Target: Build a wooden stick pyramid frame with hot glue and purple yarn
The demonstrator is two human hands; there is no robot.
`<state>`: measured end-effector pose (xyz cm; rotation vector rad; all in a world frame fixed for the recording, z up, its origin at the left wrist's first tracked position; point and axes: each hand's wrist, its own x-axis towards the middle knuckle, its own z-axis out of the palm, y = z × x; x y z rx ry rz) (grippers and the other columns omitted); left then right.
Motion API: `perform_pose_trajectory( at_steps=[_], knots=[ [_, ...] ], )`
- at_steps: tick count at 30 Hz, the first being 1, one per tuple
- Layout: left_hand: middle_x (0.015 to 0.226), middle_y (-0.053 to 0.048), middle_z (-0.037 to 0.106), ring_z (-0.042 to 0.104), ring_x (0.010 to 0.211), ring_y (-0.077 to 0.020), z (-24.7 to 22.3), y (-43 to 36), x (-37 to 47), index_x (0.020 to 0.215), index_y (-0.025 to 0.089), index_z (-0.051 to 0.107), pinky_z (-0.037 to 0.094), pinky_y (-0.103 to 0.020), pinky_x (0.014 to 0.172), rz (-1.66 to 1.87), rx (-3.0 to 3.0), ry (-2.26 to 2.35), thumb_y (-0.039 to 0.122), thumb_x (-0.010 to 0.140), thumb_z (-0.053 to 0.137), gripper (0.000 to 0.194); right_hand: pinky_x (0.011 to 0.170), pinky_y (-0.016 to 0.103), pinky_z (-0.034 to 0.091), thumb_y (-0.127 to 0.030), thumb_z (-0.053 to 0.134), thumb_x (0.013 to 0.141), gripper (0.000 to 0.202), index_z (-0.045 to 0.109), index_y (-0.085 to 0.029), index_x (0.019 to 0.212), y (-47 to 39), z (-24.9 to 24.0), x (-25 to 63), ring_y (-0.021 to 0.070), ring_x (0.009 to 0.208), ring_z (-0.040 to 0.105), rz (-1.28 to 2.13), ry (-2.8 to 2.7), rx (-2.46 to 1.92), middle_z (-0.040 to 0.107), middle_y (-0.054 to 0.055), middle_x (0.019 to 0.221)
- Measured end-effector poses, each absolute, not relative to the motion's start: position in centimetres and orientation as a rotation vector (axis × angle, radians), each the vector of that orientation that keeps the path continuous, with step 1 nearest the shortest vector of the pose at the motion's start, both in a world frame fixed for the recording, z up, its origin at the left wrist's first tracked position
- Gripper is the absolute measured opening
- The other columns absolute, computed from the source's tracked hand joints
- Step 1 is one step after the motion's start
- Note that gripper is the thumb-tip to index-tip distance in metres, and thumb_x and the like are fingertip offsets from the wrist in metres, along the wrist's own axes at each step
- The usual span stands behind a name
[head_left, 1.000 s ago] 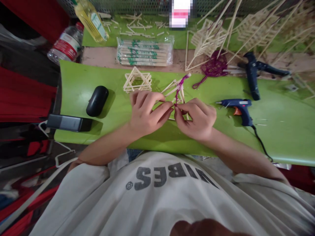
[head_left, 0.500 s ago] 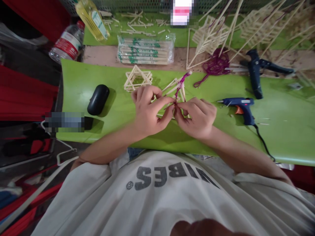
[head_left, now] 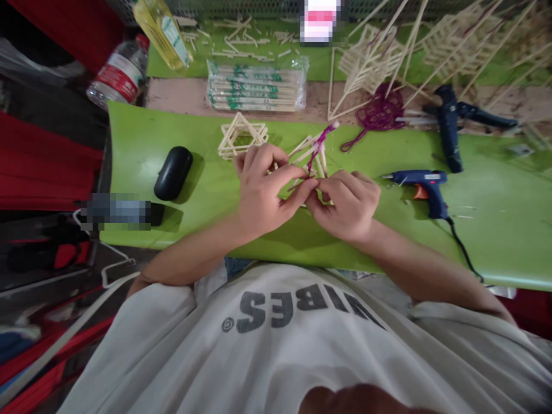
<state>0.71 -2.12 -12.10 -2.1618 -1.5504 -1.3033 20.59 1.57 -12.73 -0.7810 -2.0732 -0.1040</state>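
A purple cord [head_left: 318, 150] runs down from the tip of a small frame of wooden sticks [head_left: 323, 167] to my fingertips. My left hand [head_left: 268, 187] pinches the cord's lower end between thumb and forefinger. Right against it, my right hand [head_left: 345, 204] is closed in a pinch on the same cord; the exact grip point is hidden by the fingers. Both hands cover part of the stick frame. Just beyond my left hand lies a star-shaped stick frame [head_left: 242, 137].
A blue glue gun [head_left: 425, 183] lies at right, a darker one [head_left: 448, 129] behind it. Further back are purple cord coils [head_left: 379, 112], bagged sticks [head_left: 259, 89] and stick lattices [head_left: 371, 57]. At left are a black case [head_left: 173, 172], a water bottle [head_left: 118, 75] and a yellow bottle [head_left: 164, 34].
My left thumb has shifted slightly right and up, over the right fingertips. Both hands stay pinched at the cord, and the stick frames stay in place.
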Motion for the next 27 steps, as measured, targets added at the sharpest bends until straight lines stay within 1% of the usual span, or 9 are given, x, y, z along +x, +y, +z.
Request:
perform_pose_trajectory(
  at_steps=[2,5,9,14,17,21,24,27],
  knots=[
    [0.099,-0.006,0.063,0.064,0.098,-0.0225,-11.8,-2.0,0.9,0.103,0.028,0.077,0.043,-0.051,0.094,-1.341,-2.180,-1.595,0.062,0.115,0.059,0.040,0.061,0.035,0.035,-0.022,0.070,0.098,0.018,0.066,-0.026,0.082,1.5,-12.8,20.6,0.0131,0.055,0.048,-0.096,-2.083,-0.812,0.059,-0.005,0.062],
    [0.102,-0.006,0.065,0.066,0.101,-0.0242,-11.3,-1.9,0.9,0.101,0.026,0.074,0.044,-0.050,0.097,-1.313,-2.202,-1.704,0.054,0.117,0.058,0.036,0.061,0.035,0.037,-0.024,0.069,0.100,0.018,0.068,-0.026,0.082,1.4,-12.7,20.5,0.0133,0.055,0.050,-0.104,-2.085,-0.839,0.059,-0.004,0.061],
    [0.104,-0.007,0.063,0.064,0.102,-0.0250,-10.8,-2.0,0.6,0.102,0.026,0.070,0.044,-0.050,0.100,-1.307,-2.245,-1.753,0.053,0.116,0.059,0.033,0.060,0.033,0.040,-0.025,0.070,0.102,0.018,0.073,-0.026,0.085,1.5,-12.3,20.3,0.0132,0.055,0.055,-0.126,-2.069,-0.826,0.060,-0.004,0.060],
    [0.101,-0.006,0.062,0.062,0.098,-0.0238,-10.5,-2.0,0.4,0.100,0.027,0.068,0.043,-0.050,0.096,-1.340,-2.233,-1.744,0.051,0.117,0.059,0.031,0.060,0.032,0.039,-0.017,0.074,0.098,0.011,0.073,-0.025,0.091,1.7,-11.9,20.3,0.0117,0.056,0.057,-0.076,-2.003,-0.731,0.065,-0.005,0.065],
    [0.099,-0.005,0.063,0.063,0.097,-0.0232,-10.4,-2.0,0.7,0.100,0.028,0.067,0.044,-0.051,0.094,-1.361,-2.192,-1.698,0.050,0.116,0.060,0.029,0.061,0.032,0.039,-0.017,0.073,0.098,0.012,0.073,-0.025,0.089,1.7,-11.8,20.3,0.0113,0.056,0.058,-0.086,-1.999,-0.747,0.065,-0.005,0.064],
    [0.101,-0.006,0.062,0.064,0.101,-0.0248,-10.5,-2.1,0.8,0.101,0.027,0.064,0.044,-0.050,0.096,-1.336,-2.190,-1.665,0.048,0.118,0.057,0.028,0.060,0.032,0.038,-0.017,0.071,0.097,0.012,0.072,-0.025,0.088,1.8,-11.7,20.2,0.0120,0.056,0.057,-0.072,-1.975,-0.726,0.064,-0.004,0.063],
    [0.102,-0.006,0.061,0.063,0.103,-0.0253,-10.4,-2.2,0.7,0.103,0.028,0.062,0.045,-0.051,0.097,-1.342,-2.203,-1.657,0.043,0.117,0.059,0.021,0.060,0.032,0.037,-0.013,0.072,0.094,0.013,0.070,-0.024,0.089,1.8,-11.5,20.0,0.0118,0.057,0.056,-0.062,-1.953,-0.684,0.066,-0.004,0.066],
    [0.104,-0.006,0.059,0.062,0.102,-0.0250,-10.4,-2.2,0.6,0.105,0.028,0.061,0.048,-0.050,0.093,-1.407,-2.231,-1.617,0.038,0.115,0.061,0.014,0.061,0.032,0.037,-0.009,0.069,0.092,0.016,0.067,-0.024,0.087,1.8,-11.5,19.8,0.0119,0.057,0.055,-0.063,-1.932,-0.675,0.066,-0.004,0.067]
  ],
)
